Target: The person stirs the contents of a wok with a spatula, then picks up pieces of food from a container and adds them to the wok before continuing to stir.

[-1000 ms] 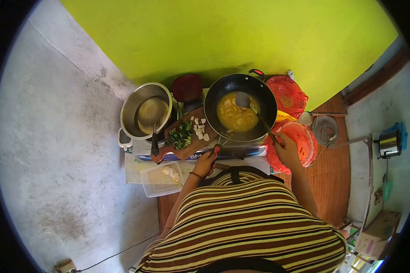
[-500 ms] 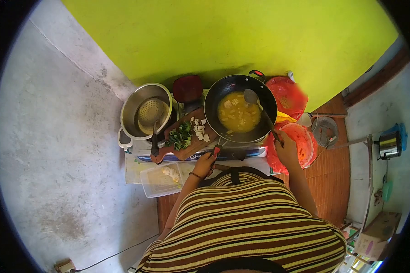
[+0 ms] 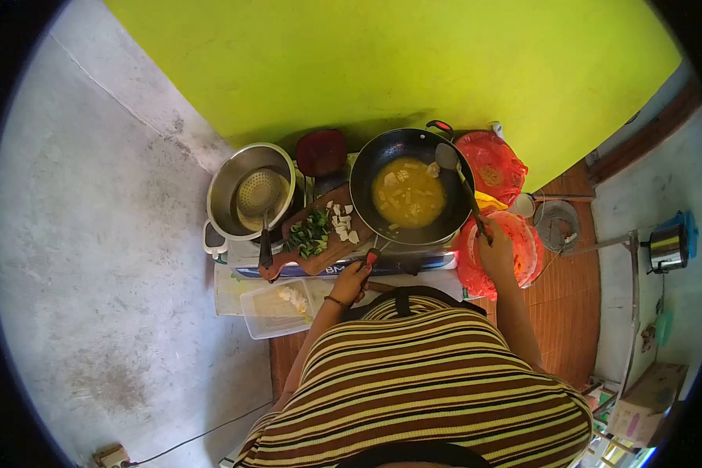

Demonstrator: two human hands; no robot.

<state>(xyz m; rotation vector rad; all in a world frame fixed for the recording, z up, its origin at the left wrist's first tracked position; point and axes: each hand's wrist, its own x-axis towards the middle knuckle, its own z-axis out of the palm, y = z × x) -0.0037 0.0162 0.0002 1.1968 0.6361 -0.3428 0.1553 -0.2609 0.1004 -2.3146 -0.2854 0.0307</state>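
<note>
A black wok [image 3: 366, 162] stands on the stove, with yellow broth [image 3: 408, 195] and pale chunks inside. My left hand [image 3: 349, 283] is closed round the wok's red and black handle [image 3: 372, 256]. In my right hand [image 3: 494, 246] is the dark handle of a spatula [image 3: 448, 157], whose grey blade rests near the wok's upper right wall beside a pale lump. Left of the wok lies a wooden cutting board [image 3: 337, 253] bearing chopped green leaves [image 3: 310, 232] and white pieces [image 3: 343, 224].
A steel pot [image 3: 215, 204] holding a skimmer [image 3: 259, 193] stands at the left. Below it sits a clear plastic container [image 3: 259, 320] with a little pale food. Red plastic-lined containers [image 3: 515, 253] are right of the wok. A dark red bowl [image 3: 320, 152] stands near the green wall.
My right hand and the spatula have moved slightly right and up, the blade going from the broth towards the wok's wall. A pale lump has shifted with it. My left hand stays put.
</note>
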